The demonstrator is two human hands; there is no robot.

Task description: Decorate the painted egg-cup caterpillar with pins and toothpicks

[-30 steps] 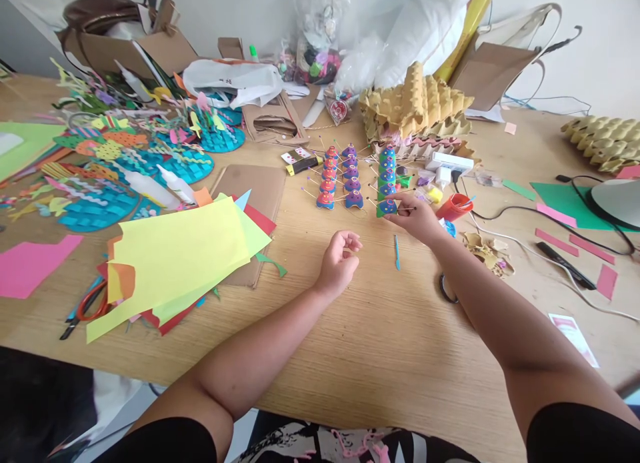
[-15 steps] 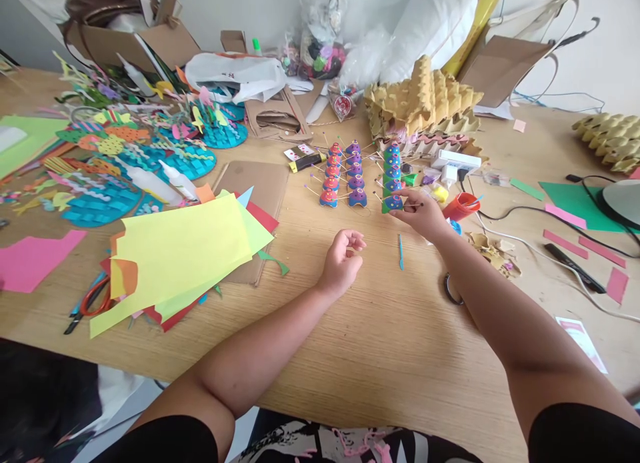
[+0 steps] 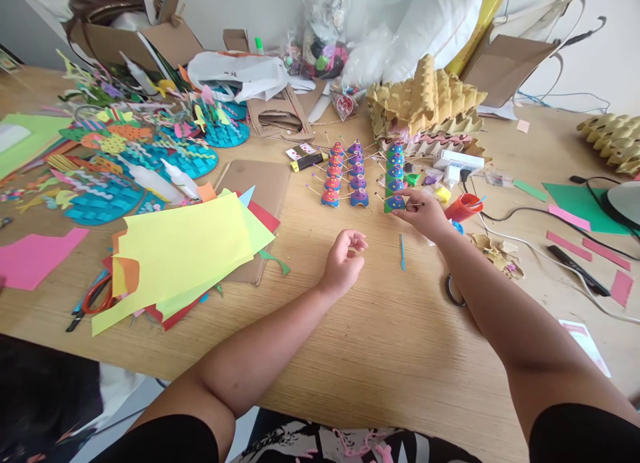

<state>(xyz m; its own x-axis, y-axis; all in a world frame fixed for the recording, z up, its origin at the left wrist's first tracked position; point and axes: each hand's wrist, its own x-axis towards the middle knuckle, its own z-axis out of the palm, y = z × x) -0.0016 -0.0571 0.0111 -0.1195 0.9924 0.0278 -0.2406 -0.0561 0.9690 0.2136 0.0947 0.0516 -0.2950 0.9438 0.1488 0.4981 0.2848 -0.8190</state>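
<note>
My right hand (image 3: 426, 215) has its thumb and fingers closed on the front end of a blue and green egg-carton caterpillar (image 3: 395, 176), which stands on the table with stick feelers at its head. Left of it stand a purple egg-carton caterpillar (image 3: 357, 176) and a red and blue one (image 3: 332, 177), both pointing the same way. Over the bare wood nearer me, my left hand (image 3: 344, 263) is loosely curled, fingers a little apart, with nothing visible in it. A thin blue stick-like tool (image 3: 402, 252) lies between the hands.
Yellow paper sheets (image 3: 185, 243) lie on a pile of coloured paper at left, near glue bottles (image 3: 180, 179) and blue woven discs (image 3: 105, 199). Egg trays (image 3: 425, 103) are stacked behind. To the right are a red cup (image 3: 464, 207), a tape roll (image 3: 453, 291) and cables.
Both hands keep nearly the same pose and place. The whole view has shifted very slightly; the caterpillars stay where they stood.
</note>
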